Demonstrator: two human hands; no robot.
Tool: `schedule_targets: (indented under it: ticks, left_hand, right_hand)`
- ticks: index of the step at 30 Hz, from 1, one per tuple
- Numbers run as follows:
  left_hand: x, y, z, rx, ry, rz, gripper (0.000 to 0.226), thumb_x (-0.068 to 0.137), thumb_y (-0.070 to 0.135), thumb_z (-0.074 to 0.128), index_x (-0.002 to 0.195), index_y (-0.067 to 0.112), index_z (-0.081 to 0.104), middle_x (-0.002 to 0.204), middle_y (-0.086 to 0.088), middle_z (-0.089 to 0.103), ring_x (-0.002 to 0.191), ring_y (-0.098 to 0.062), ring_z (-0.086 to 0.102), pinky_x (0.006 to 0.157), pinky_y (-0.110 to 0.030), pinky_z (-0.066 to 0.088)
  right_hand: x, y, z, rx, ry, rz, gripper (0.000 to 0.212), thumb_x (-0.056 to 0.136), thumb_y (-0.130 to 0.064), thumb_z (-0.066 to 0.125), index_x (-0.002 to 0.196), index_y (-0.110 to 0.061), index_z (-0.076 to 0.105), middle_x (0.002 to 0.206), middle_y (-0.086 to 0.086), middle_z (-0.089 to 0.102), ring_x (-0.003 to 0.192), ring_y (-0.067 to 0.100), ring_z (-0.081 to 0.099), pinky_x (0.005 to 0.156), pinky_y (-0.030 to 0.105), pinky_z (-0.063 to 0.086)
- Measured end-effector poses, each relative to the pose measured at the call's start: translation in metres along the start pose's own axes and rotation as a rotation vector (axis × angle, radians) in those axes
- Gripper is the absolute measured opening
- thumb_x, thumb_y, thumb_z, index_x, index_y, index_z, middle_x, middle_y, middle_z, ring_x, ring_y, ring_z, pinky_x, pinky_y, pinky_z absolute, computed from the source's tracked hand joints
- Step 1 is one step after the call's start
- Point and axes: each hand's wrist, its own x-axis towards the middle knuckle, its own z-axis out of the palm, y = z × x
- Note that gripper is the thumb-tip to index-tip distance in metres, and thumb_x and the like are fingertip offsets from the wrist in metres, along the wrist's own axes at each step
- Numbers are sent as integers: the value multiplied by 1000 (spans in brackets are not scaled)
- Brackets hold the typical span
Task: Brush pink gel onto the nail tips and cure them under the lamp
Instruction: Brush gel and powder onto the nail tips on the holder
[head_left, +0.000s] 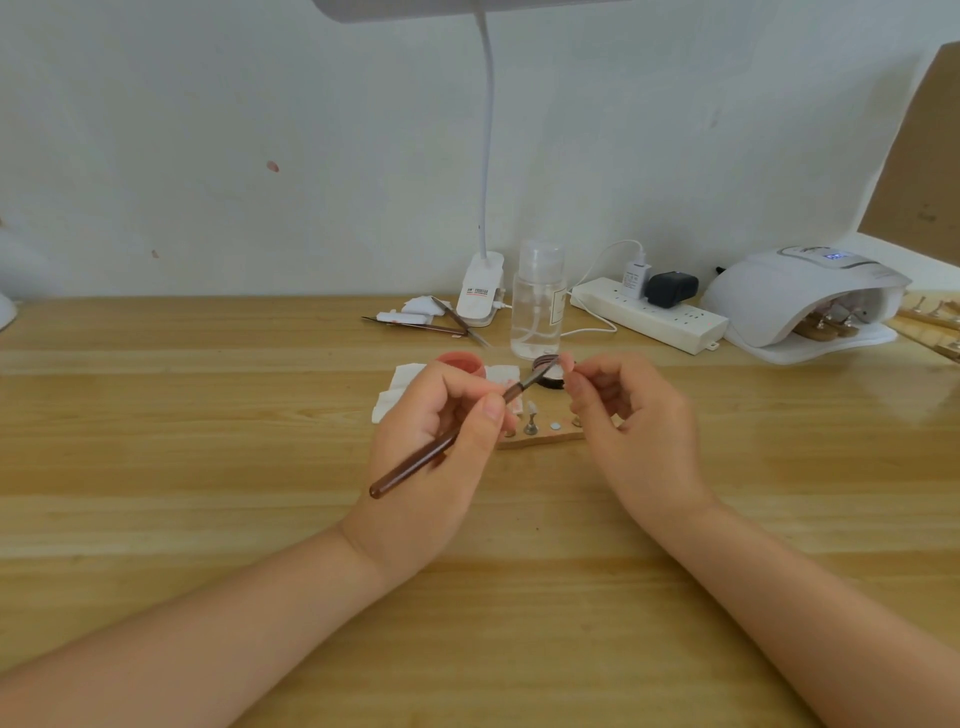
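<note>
Pale wooden desk (208, 415) against a white wall (260, 130), both hands raised over a nail stand.

At centre, the left hand (436, 447) curls thumb and fingers round a brown-handled gel brush (415, 465); its long axis slants from the handle end at lower left up to the bristles at upper right, which point at a small nail tip (568, 362) pinched in the fingertips of the right hand (623, 415). Just behind the bristles sits the open dark gel jar (550, 379); its pink lid (462, 362) lies on white wipes (400, 384). Under the hands, a wooden stand (540, 439) carries another nail tip on a metal peg (530, 418). Far right, the white curing lamp (795, 291) shelters more stands. A clear bottle (537, 306), power strip (649, 314) and clip lamp base (480, 288) line the wall.
</note>
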Motion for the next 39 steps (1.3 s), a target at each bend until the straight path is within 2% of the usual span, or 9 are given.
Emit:
schedule_targets:
  ticks: [3, 6, 10, 12, 19, 22, 25, 30, 39]
  left_hand:
    - [0, 1, 0, 6, -32, -19, 9, 87, 35, 53, 87, 39, 61, 83, 9, 70, 95, -8, 66, 83, -21, 50]
    - [-1, 2, -2, 26, -43, 9, 11, 87, 34, 51, 84, 40, 60, 78, 12, 69, 90, -3, 66, 79, -14, 47]
    - [1, 0, -1, 18, 5, 13, 10, 88, 36, 51, 86, 39, 60, 83, 10, 69, 103, -22, 62, 86, -28, 49]
    - [2, 0, 0, -10, 3, -2, 9, 88, 35, 53, 88, 39, 61, 89, 9, 69, 104, -24, 61, 87, -32, 50]
    - [-1, 1, -1, -11, -52, -9, 9, 86, 32, 51, 83, 28, 59, 77, 12, 68, 92, -2, 65, 90, -21, 48]
    - [0, 2, -3, 2, -11, 9, 12, 85, 34, 49, 81, 39, 60, 75, 13, 66, 96, -14, 60, 85, -22, 47]
    - [2, 0, -3, -31, 35, -1, 11, 86, 33, 50, 81, 36, 60, 79, 6, 67, 102, -27, 60, 78, -21, 47]
    - [7, -9, -4, -91, 153, -64, 5, 87, 19, 51, 85, 17, 56, 75, 9, 68, 75, -2, 62, 70, -13, 47]
    - [9, -11, -2, -107, 221, -113, 8, 86, 19, 49, 83, 15, 55, 69, 10, 67, 67, 0, 61, 65, -12, 47]
  right_hand:
    - [0, 0, 0, -13, -3, 1, 29, 87, -9, 66, 84, -37, 57, 72, -17, 62, 68, 1, 60, 61, 10, 45]
    - [1, 0, 0, -18, -1, 4, 28, 87, -10, 66, 84, -36, 57, 72, -18, 61, 68, -1, 60, 60, 8, 45]
    - [0, 0, -1, -17, -4, 10, 27, 87, -11, 66, 83, -36, 57, 71, -20, 60, 68, -4, 60, 61, 6, 43]
    - [0, 0, -1, -22, -10, 13, 23, 87, -11, 66, 84, -33, 58, 71, -17, 61, 68, -2, 60, 61, 7, 44]
    - [0, 0, -1, 3, -35, 66, 23, 88, -14, 65, 84, -35, 57, 74, -13, 64, 67, 5, 61, 61, 13, 48]
    - [0, -1, -2, 37, -30, 107, 21, 88, -14, 64, 84, -34, 57, 76, -12, 65, 69, 6, 62, 64, 15, 50]
    - [0, -1, -2, 81, -19, 156, 20, 89, -13, 63, 86, -31, 58, 76, -11, 65, 70, 5, 63, 64, 14, 50]
    - [1, -1, -2, 88, -26, 165, 21, 88, -10, 63, 84, -30, 60, 74, -12, 65, 68, 5, 63, 62, 13, 50]
    - [1, 5, 3, -64, -59, 101, 24, 87, -13, 65, 80, -35, 58, 64, -9, 60, 62, 7, 55, 54, 14, 44]
